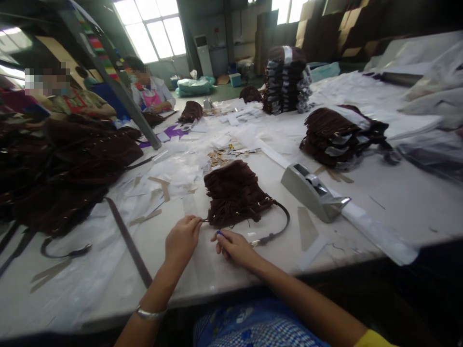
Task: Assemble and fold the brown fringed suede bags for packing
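Observation:
A dark brown fringed handbag (235,193) lies on the white table in front of me, its strap (285,219) curving out to the right with a metal clasp near the end. My left hand (183,241) is closed in a pinch on a thin cord or tab at the bag's near left corner. Just below the bag, my right hand (233,246) is curled closed around a small blue thing (220,233). Most of that thing is hidden by the fingers, so its kind does not show.
A grey tape dispenser (314,193) stands right of the bag. Stacked brown bags (285,79) and a wrapped bundle (340,135) sit farther back. A large brown bag pile (72,164) fills the left, by a metal post (119,82). Two people sit beyond it.

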Demonstrator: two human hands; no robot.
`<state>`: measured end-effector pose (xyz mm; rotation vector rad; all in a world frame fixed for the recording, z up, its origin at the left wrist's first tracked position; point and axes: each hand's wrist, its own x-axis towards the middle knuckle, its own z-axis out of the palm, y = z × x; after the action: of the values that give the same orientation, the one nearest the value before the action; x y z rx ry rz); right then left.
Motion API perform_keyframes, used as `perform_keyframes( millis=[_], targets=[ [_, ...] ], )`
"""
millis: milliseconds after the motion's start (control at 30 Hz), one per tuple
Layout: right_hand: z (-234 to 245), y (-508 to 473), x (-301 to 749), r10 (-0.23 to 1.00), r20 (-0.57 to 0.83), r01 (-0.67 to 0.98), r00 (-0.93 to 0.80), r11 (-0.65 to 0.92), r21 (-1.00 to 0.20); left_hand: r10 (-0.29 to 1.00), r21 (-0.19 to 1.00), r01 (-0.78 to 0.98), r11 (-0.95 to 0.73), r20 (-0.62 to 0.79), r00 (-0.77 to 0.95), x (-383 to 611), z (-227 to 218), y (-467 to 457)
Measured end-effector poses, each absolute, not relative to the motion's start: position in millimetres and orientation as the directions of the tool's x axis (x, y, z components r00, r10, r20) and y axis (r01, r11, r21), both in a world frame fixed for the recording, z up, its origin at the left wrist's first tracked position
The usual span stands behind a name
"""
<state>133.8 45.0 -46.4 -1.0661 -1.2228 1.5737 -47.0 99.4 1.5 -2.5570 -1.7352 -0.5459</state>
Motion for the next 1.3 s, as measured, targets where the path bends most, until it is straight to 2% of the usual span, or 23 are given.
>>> perform_keyframes(
  millis=[67,100,233,333,400,500,600,833,967,1067,1133,1200,1300],
  targets=[
    [-41,37,143,0.96,-0.094,-0.065,-0.264,-0.115,-0.991,0.852,0.091,0.898,-0.431,0.367,0.372,-41,1,98],
    [-38,32,149,0.967,-0.073,-0.037,-0.245,-0.085,-0.996,0.823,0.086,0.883,-0.461,0.414,0.389,-35,0,96],
    [-28,9,182,0.993,0.009,0.07,-0.115,0.018,-0.997,0.731,0.279,0.705,-0.652,0.481,0.485,9,-6,86],
    [-23,-9,210,0.999,0.033,0.126,0.009,0.032,-0.992,0.68,0.404,0.547,-0.733,0.422,0.6,45,-15,83],
    [-23,-19,229,0.991,0.027,0.135,0.134,0.009,-0.991,0.688,0.481,0.505,-0.717,0.372,0.623,63,-20,85],
    [-28,-29,255,0.936,0.014,0.158,0.351,-0.045,-0.986,0.747,0.594,0.504,-0.627,0.275,0.605,80,-26,86],
    [-33,-33,275,0.884,0.022,0.218,0.466,-0.091,-0.972,0.77,0.64,0.538,-0.549,0.137,0.623,89,-32,78],
    [-39,-29,294,0.881,0.012,0.148,0.473,-0.067,-0.987,0.822,0.794,0.499,-0.347,0.001,0.569,91,-42,51],
    [-46,-25,298,0.884,-0.009,0.234,0.467,-0.134,-0.963,0.767,0.849,0.47,-0.241,-0.13,0.628,89,-33,42],
    [-51,-20,298,0.908,-0.019,0.295,0.418,-0.155,-0.943,0.721,0.878,0.433,-0.204,-0.165,0.673,97,-31,37],
    [-53,-14,297,0.928,0.024,0.336,0.372,-0.111,-0.935,0.695,0.883,0.405,-0.238,-0.136,0.706,105,-30,41],
    [-55,-9,298,0.939,0.096,0.401,0.33,-0.048,-0.915,0.717,0.853,0.394,-0.343,-0.034,0.696,117,-27,53],
    [-57,-2,301,0.943,0.156,0.49,0.294,-0.009,-0.871,0.692,0.674,0.422,-0.606,0.186,0.697,141,-15,86]
  ],
)
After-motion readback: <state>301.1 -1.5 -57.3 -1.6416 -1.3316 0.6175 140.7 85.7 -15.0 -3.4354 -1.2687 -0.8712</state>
